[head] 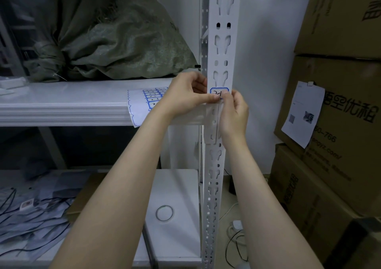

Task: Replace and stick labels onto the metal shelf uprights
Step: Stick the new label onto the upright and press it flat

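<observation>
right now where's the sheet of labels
Head view, left of centre: the label sheet overhangs the front edge of the upper shelf, beside the left hand.

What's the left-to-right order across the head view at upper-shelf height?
label sheet → left hand → right hand → bare wall → taped paper. Sack, label, upright and cartons overlap these, so omitted.

Matt white metal upright [223, 48], glossy shelf [61, 101], coarse woven sack [115, 42], cardboard boxes [340, 124].
</observation>
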Demonstrator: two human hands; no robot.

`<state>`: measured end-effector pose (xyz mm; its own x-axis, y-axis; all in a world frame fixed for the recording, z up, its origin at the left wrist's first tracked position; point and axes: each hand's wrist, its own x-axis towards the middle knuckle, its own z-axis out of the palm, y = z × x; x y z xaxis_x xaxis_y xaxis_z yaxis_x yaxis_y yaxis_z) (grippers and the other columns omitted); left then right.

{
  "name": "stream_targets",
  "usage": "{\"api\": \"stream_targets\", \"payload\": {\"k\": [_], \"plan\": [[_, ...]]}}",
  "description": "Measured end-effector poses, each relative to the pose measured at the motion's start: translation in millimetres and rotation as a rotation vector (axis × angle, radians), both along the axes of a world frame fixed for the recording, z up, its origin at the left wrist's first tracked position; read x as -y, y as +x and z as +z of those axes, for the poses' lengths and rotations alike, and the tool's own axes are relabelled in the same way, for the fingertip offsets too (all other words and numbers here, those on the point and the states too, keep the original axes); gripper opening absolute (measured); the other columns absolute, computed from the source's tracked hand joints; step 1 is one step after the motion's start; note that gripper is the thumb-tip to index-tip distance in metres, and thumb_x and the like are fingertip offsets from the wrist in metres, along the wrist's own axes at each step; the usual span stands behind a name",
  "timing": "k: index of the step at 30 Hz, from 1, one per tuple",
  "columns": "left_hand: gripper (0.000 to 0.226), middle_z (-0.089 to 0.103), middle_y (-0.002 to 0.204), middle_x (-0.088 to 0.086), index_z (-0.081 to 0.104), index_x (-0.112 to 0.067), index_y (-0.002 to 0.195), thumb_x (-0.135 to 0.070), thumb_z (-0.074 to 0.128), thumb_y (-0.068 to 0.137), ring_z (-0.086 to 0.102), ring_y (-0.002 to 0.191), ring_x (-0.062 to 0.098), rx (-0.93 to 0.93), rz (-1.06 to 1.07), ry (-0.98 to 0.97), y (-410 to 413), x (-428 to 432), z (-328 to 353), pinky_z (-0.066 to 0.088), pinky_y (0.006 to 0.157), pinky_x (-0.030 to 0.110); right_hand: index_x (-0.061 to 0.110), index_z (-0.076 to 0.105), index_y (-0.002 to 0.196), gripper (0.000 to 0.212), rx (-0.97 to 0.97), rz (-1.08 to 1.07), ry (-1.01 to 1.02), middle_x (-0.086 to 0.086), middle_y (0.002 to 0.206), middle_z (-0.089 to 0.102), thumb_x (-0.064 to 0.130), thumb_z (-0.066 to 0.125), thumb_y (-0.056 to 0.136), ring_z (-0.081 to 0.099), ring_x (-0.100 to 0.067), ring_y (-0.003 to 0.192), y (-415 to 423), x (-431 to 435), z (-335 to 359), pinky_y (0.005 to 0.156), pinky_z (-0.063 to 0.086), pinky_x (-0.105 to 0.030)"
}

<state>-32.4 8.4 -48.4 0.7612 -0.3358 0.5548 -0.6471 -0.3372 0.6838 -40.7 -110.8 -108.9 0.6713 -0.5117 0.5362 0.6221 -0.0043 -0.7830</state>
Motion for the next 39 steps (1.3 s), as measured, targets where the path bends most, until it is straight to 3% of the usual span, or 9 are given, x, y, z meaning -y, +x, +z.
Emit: {"api": "stream_targets", "payload": {"k": [6, 12, 16, 21, 24, 27, 31, 34, 39], "plan": [[0.040, 0.074, 0.096, 0.011, 0.065, -0.002, 0.105, -0.019, 0.084, 0.073, 0.072, 0.087, 0.021, -0.007, 0.004, -0.008, 0.5, -0.5, -0.7, 0.059, 0.082, 0.034, 0.015, 0.065, 0.095, 0.014, -0.011, 0.007, -0.067, 0.008, 0.088, 0.068, 0.027, 0.061, 0.087, 0.062, 0.000, 0.076, -3.8, 0.7, 0.2, 0.071, 0.052, -0.022], [0.044, 0.074, 0.096, 0.009, 0.064, -0.002, 0.106, -0.020, 0.086, 0.072, 0.072, 0.088, 0.018, -0.017, 0.003, 0.001, -1.6, 0.0, -0.1, 0.058, 0.085, 0.034, 0.012, 0.058, 0.075, 0.032, -0.006, -0.012, 0.017, 0.004, 0.070, 0.058, 0.036, 0.041, 0.085, 0.051, -0.010, 0.069, 2.5, 0.8, 1.7, 0.069, 0.042, -0.033], [0.039, 0.074, 0.097, 0.006, 0.065, -0.005, 0.105, -0.027, 0.081, 0.076, 0.071, 0.090, 0.016, -0.023, -0.008, -0.002, -0.7, -1.5, -1.2, 0.057, 0.088, 0.038, 0.010, 0.066, 0.090, 0.024, -0.002, 0.017, -0.051, 0.004, 0.083, 0.068, 0.031, 0.054, 0.088, 0.062, -0.009, 0.080, -2.0, 1.2, -0.2, 0.076, 0.049, -0.033], [0.035, 0.074, 0.099, 0.008, 0.066, -0.006, 0.103, -0.031, 0.073, 0.081, 0.070, 0.094, 0.020, -0.053, -0.010, -0.027, 1.8, -0.9, -0.6, 0.055, 0.091, 0.043, 0.006, 0.066, 0.095, 0.034, 0.009, 0.006, -0.063, 0.001, 0.086, 0.068, 0.034, 0.046, 0.092, 0.061, -0.015, 0.084, -1.0, 2.3, -0.2, 0.080, 0.048, -0.035], [0.028, 0.072, 0.103, 0.015, 0.064, 0.000, 0.105, -0.022, 0.068, 0.088, 0.069, 0.095, 0.026, -0.076, -0.014, -0.056, 2.8, 0.1, 0.7, 0.057, 0.089, 0.036, 0.004, 0.065, 0.094, 0.035, 0.011, 0.049, -0.027, -0.001, 0.084, 0.066, 0.034, 0.047, 0.087, 0.058, -0.013, 0.080, -1.4, 2.8, 0.2, 0.076, 0.047, -0.034], [0.025, 0.071, 0.105, 0.016, 0.064, 0.001, 0.106, -0.019, 0.064, 0.091, 0.068, 0.090, 0.020, -0.094, -0.030, -0.086, 2.6, 0.4, 1.4, 0.057, 0.085, 0.029, 0.008, 0.065, 0.096, 0.024, 0.012, 0.064, -0.059, 0.004, 0.087, 0.067, 0.028, 0.052, 0.090, 0.058, -0.008, 0.082, -2.0, 3.1, -2.7, 0.077, 0.046, -0.029], [0.024, 0.070, 0.106, 0.017, 0.064, 0.001, 0.106, -0.018, 0.064, 0.091, 0.067, 0.088, 0.016, -0.103, -0.028, -0.088, 2.3, 1.0, 1.3, 0.057, 0.084, 0.027, 0.009, 0.063, 0.092, 0.032, 0.014, 0.097, -0.024, -0.002, 0.087, 0.066, 0.033, 0.042, 0.088, 0.058, -0.015, 0.085, 1.3, 6.0, -3.0, 0.083, 0.046, -0.039], [0.021, 0.070, 0.105, 0.018, 0.063, 0.001, 0.106, -0.013, 0.064, 0.090, 0.066, 0.088, 0.018, -0.099, -0.030, -0.069, 0.0, 0.3, 1.8, 0.056, 0.083, 0.027, 0.005, 0.064, 0.099, 0.033, 0.014, 0.116, -0.049, -0.007, 0.096, 0.068, 0.029, 0.045, 0.087, 0.060, -0.014, 0.090, 0.3, 7.4, -5.2, 0.083, 0.047, -0.030], [0.023, 0.069, 0.104, 0.019, 0.061, 0.004, 0.108, -0.007, 0.064, 0.087, 0.065, 0.084, 0.016, -0.087, -0.019, -0.044, -1.9, -0.1, 2.4, 0.055, 0.081, 0.026, 0.004, 0.063, 0.097, 0.036, 0.033, 0.141, -0.001, -0.004, 0.092, 0.066, 0.032, 0.043, 0.088, 0.060, -0.013, 0.086, 0.2, 6.8, -3.6, 0.082, 0.046, -0.031]]}}
